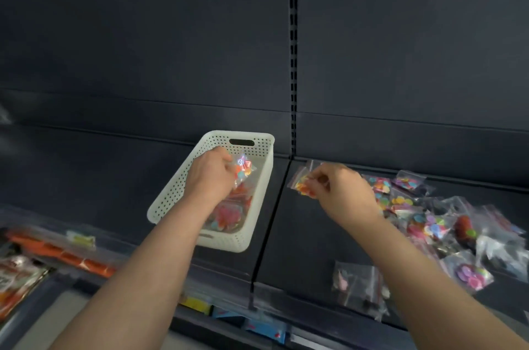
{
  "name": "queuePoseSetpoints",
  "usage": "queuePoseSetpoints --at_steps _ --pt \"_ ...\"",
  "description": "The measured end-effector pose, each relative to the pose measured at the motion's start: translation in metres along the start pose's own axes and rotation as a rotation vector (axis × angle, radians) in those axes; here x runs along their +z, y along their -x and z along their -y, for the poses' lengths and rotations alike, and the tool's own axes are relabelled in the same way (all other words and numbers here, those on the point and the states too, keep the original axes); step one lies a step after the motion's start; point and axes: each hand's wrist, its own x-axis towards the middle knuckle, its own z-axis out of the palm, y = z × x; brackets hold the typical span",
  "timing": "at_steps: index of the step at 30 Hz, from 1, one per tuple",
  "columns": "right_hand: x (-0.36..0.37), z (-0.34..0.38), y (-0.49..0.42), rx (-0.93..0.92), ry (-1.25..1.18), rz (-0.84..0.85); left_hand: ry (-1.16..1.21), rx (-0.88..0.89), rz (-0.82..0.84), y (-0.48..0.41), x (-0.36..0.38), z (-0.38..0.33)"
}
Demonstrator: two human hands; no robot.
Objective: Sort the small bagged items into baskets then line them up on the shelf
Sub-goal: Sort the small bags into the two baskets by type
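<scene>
Clear plastic, thin, slick, probably near weightless; contents look loose. My left hand pinches one bag over the white basket at the shelf's rear edge. My right hand pinches a second bag beside the basket. Best gripped at a corner.

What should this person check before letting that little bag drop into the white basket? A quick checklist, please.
1. Left hand grips its small clear bag of colourful pieces: ok.
2. That bag hangs over the white perforated plastic basket: ok.
3. Room left above the bags already inside: ok.
4. Right hand pinches a second small clear bag: ok.
5. Both held bags contain the same kind of item: cannot tell, blurred.
6. Basket sits square on the dark shelf: not ok, it is angled.
</scene>
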Motion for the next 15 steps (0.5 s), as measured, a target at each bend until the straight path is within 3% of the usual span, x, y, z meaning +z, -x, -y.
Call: queuePoseSetpoints --at_steps 4,15 --pt "0.015 0.038 -0.008 -0.025 0.002 0.016 -0.142 -0.016 0.107 -0.001 -0.009 0.030" --pt "0.075 0.099 -0.043 -0.116 -0.004 0.073 -0.055 0.054 0.120 -0.003 -0.025 0.061"
